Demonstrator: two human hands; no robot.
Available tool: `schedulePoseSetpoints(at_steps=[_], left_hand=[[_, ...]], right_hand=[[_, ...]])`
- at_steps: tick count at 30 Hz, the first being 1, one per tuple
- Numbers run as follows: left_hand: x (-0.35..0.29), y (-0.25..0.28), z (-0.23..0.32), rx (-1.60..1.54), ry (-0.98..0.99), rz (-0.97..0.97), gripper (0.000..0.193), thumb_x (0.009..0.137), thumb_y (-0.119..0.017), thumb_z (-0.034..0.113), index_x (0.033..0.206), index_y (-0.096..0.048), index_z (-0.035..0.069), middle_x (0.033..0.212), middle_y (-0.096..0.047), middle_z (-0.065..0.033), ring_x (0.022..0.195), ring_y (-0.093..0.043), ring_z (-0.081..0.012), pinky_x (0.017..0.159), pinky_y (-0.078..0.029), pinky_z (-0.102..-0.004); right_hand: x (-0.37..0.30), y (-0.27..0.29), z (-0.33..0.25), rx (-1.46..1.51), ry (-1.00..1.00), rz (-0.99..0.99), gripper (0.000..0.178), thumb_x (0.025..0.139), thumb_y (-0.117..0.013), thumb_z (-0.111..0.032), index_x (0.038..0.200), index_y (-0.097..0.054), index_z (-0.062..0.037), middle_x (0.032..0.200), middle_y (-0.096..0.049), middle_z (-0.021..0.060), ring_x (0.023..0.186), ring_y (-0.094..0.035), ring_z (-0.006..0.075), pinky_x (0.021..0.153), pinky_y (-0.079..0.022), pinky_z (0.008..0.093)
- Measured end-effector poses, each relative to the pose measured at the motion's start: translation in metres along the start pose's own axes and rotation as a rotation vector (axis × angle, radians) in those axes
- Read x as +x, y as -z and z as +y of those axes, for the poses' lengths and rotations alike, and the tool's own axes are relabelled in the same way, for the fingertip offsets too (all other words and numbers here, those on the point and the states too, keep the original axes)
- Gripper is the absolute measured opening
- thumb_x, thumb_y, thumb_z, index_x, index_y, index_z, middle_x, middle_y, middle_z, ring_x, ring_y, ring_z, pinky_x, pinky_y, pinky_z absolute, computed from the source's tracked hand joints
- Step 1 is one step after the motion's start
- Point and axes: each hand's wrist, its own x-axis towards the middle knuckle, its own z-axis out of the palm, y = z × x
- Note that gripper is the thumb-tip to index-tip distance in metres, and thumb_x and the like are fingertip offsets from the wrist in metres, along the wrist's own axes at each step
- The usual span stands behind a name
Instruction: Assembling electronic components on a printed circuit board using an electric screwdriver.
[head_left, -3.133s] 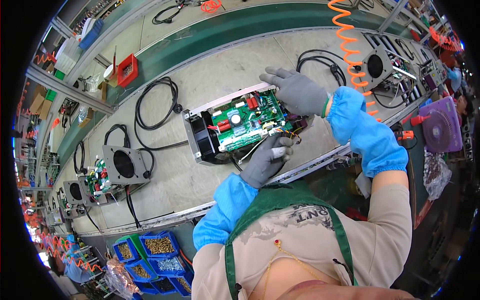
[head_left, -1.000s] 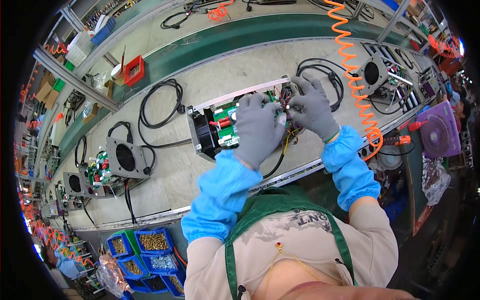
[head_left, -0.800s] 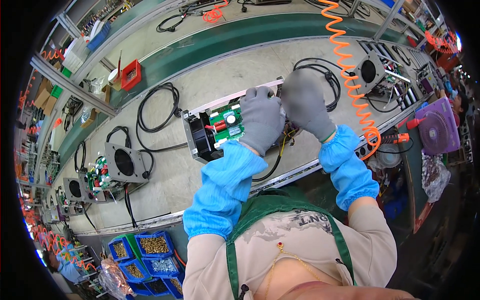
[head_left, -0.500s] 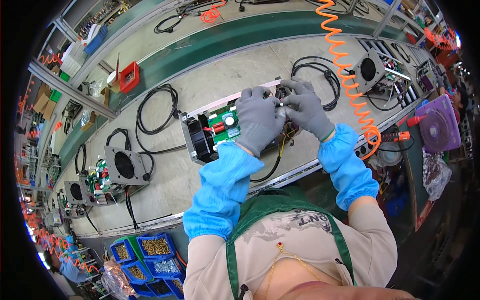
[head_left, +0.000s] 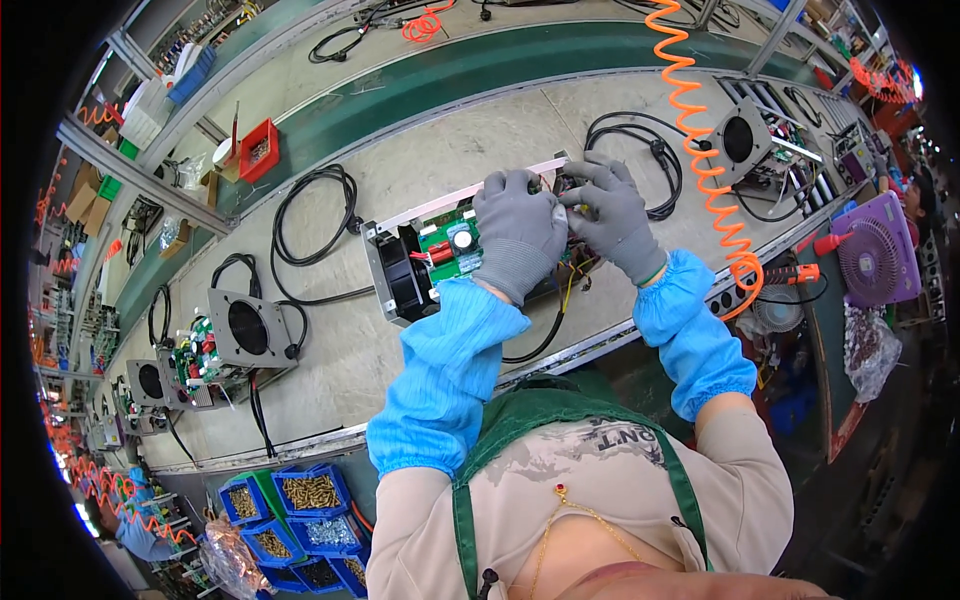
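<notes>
An electronic unit [head_left: 440, 245] with a green circuit board and a black fan at its left end lies on the bench in front of me. Over its right part is my left hand [head_left: 520, 235], grey-gloved, fingers curled inward and closed. My right hand [head_left: 615, 225], gloved alike, reaches over the unit's right end with thumb and fingers pinched together. The two hands' fingertips meet there; a small pale bit shows between them, too small to name. Thin yellow and dark wires [head_left: 568, 285] come out below the hands. The gloves hide the unit's right end.
More fan units stand left [head_left: 250, 328] and right [head_left: 738, 140] on the bench. Black cables [head_left: 315, 215] lie coiled around. An orange coiled hose [head_left: 685, 100] hangs at right, near a purple fan [head_left: 878, 250]. A red bin [head_left: 260, 150] stands behind; blue screw bins [head_left: 312, 490] sit lower left.
The unit has shifted very slightly to the right. My fingers have moved a little at its right end, and the small pale piece between them shows less clearly.
</notes>
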Motion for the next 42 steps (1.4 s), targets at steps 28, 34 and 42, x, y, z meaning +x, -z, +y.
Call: schedulePoseSetpoints(at_steps=[28, 34, 42], left_hand=[[-0.143, 0.09, -0.071, -0.205, 0.281, 0.616, 0.032, 0.08, -0.057, 0.01, 0.109, -0.057, -0.001, 0.114, -0.053, -0.0161, 0.108, -0.05, -0.031, 0.095, -0.038, -0.039], [-0.254, 0.058, -0.093, -0.288, 0.871, 0.504, 0.029, 0.085, -0.053, 0.01, 0.11, -0.057, -0.003, 0.107, -0.055, -0.0153, 0.103, -0.053, -0.0267, 0.094, -0.04, -0.0349], [-0.258, 0.023, -0.035, -0.22, 0.688, 0.295, 0.024, 0.083, -0.056, 0.013, 0.105, -0.06, 0.003, 0.109, -0.057, -0.0163, 0.104, -0.052, -0.0334, 0.092, -0.041, -0.0408]], right_hand=[[-0.026, 0.046, -0.008, 0.238, -0.14, 0.162, 0.022, 0.076, -0.068, -0.013, 0.096, -0.062, -0.0047, 0.103, -0.06, 0.0117, 0.094, -0.059, 0.0265, 0.083, -0.047, 0.037], [-0.115, 0.065, 0.079, -0.435, -0.304, -1.125, 0.039, 0.077, -0.063, -0.043, 0.094, -0.066, -0.0074, 0.09, -0.065, 0.0132, 0.087, -0.064, 0.0293, 0.075, -0.049, 0.0414], [-0.106, 0.053, 0.043, -0.179, -0.206, -1.238, 0.042, 0.07, -0.065, -0.047, 0.091, -0.069, -0.011, 0.092, -0.066, 0.0142, 0.088, -0.063, 0.0312, 0.076, -0.049, 0.0422]])
